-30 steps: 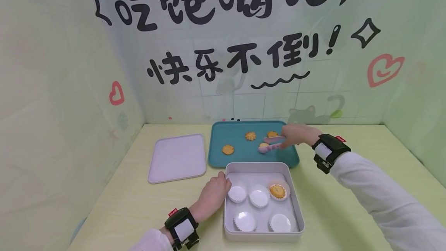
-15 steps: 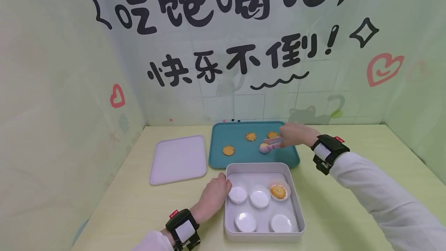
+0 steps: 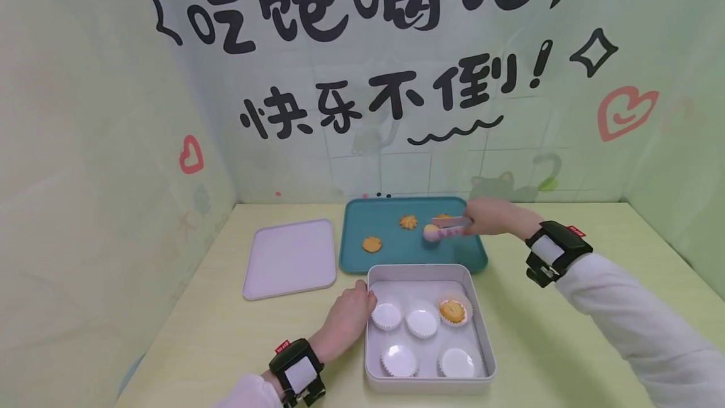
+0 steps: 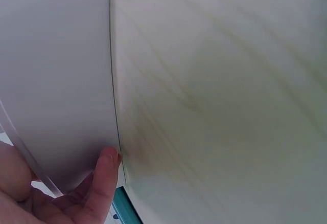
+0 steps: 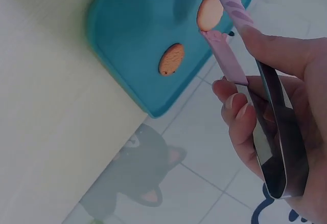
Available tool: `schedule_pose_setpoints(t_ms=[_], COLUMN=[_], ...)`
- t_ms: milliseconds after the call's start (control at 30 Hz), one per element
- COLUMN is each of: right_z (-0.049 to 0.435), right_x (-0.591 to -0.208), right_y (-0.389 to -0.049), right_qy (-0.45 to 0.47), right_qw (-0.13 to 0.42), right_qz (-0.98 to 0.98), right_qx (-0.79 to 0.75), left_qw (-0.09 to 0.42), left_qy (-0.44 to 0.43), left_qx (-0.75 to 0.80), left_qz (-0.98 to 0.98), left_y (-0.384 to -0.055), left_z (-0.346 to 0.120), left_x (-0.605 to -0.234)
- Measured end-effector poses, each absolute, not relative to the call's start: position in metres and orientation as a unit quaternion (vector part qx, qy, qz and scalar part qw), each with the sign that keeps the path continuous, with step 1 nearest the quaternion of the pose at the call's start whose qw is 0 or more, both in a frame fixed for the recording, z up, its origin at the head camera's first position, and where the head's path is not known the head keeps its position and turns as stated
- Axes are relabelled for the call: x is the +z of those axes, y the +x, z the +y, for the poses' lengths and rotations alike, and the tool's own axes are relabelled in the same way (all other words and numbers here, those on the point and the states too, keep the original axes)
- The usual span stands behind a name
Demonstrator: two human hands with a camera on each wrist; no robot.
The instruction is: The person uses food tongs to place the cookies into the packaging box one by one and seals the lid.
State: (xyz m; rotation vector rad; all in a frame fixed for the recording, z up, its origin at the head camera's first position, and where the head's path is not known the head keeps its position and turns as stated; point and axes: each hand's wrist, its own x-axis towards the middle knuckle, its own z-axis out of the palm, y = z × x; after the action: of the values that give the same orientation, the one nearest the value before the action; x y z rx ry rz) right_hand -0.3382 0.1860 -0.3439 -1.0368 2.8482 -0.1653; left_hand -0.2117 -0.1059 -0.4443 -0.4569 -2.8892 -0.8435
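Note:
My right hand [image 3: 493, 216] holds metal tongs [image 5: 232, 63] with pink and purple tips. Their tips pinch a pale round cookie [image 5: 209, 13] over the teal tray [image 3: 354, 263]. Another cookie [image 5: 171, 59] lies on that tray, close by in the right wrist view. At the left side of a white box [image 3: 430, 272], my left hand [image 3: 348, 310] grips the wall with thumb and fingers, seen close in the left wrist view. Inside the box are several white paper cups, such as this one [image 3: 421, 322], and one holds a golden cookie [image 3: 452, 311].
A flower-shaped cookie [image 3: 408, 222] and a round cookie [image 3: 372, 244] also lie on the teal tray. Left of it is a flat lilac tray [image 3: 291, 260]. The printed wall [image 3: 362, 175] rises behind the table [image 3: 192, 345], with side walls left and right.
My right hand and wrist have shifted right, and the tongs have risen slightly with the cookie between their tips. The left hand and the box stay in place.

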Motion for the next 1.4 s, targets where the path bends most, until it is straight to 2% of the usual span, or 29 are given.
schedule_pose_setpoints(t_ms=[200,533,633,867,1067,1400], right_z=[0.191,0.191,0.189,0.183,0.177,0.166], right_x=[-0.323,-0.295,-0.299,-0.324,-0.341,-0.355], right_y=[-0.319,-0.255,-0.236,-0.212,-0.207,-0.210], right_qy=[-0.361,-0.434,-0.447,-0.458,-0.448,-0.461], right_qw=[0.012,-0.063,-0.060,-0.014,0.016,0.011], right_qz=[0.932,0.898,0.892,0.888,0.893,0.887], right_qx=[-0.041,-0.034,-0.037,-0.043,-0.045,-0.026], left_qw=[0.040,0.061,0.057,0.045,0.039,0.038], left_qy=[-0.150,-0.157,-0.157,-0.159,-0.155,-0.157], left_qx=[-0.282,-0.272,-0.271,-0.274,-0.272,-0.268], left_qz=[-0.947,-0.947,-0.948,-0.947,-0.949,-0.950], left_y=[-0.211,-0.213,-0.214,-0.215,-0.216,-0.214], left_z=[-0.106,-0.107,-0.107,-0.106,-0.106,-0.106], left_x=[-0.443,-0.443,-0.442,-0.443,-0.444,-0.442])
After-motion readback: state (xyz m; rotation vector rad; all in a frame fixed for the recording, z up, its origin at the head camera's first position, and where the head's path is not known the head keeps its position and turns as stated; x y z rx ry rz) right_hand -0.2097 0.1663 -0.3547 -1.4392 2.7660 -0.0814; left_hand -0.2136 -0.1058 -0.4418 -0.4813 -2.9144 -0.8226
